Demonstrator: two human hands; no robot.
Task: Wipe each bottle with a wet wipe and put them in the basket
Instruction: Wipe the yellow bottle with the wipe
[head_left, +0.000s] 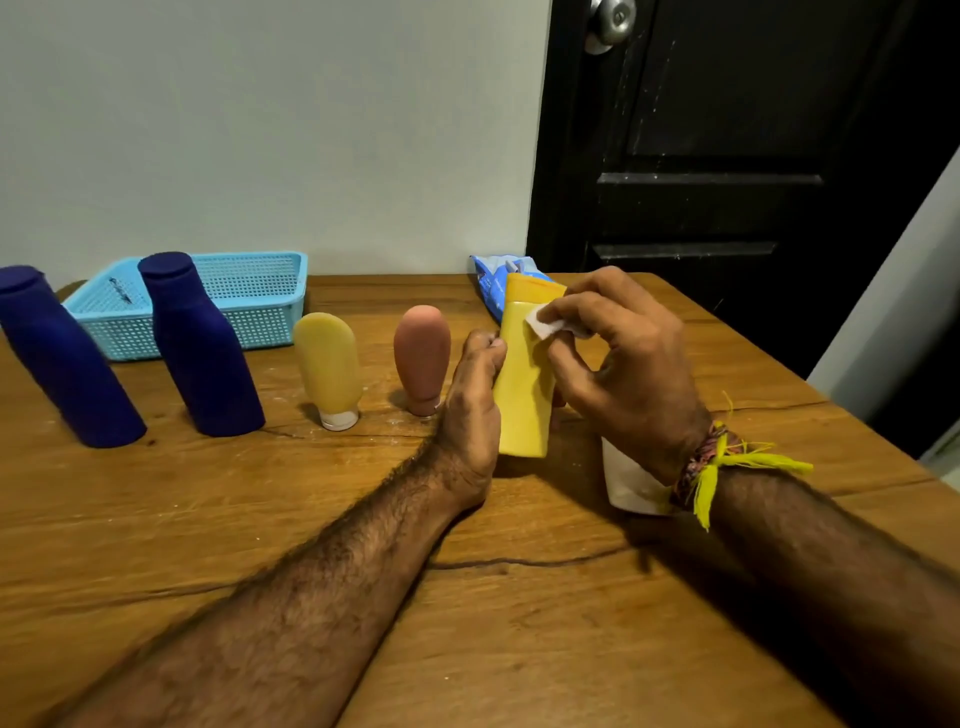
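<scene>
My left hand (470, 410) grips a tall yellow bottle (524, 384) by its left side and holds it upright just above the wooden table (260, 519). My right hand (623, 358) pinches a small white wet wipe (545, 319) against the bottle's upper front. Two dark blue bottles (65, 364) (200, 348) stand at the left. A pale yellow tube (330, 366) and a pinkish-brown tube (422, 356) stand cap-down in the middle. The light blue mesh basket (249, 306) sits at the back left, behind the blue bottles.
A blue pack of wipes (491, 283) lies behind the yellow bottle at the table's far edge. A white sheet (631, 483) lies on the table under my right wrist. A black door (727, 156) stands behind the table at the right.
</scene>
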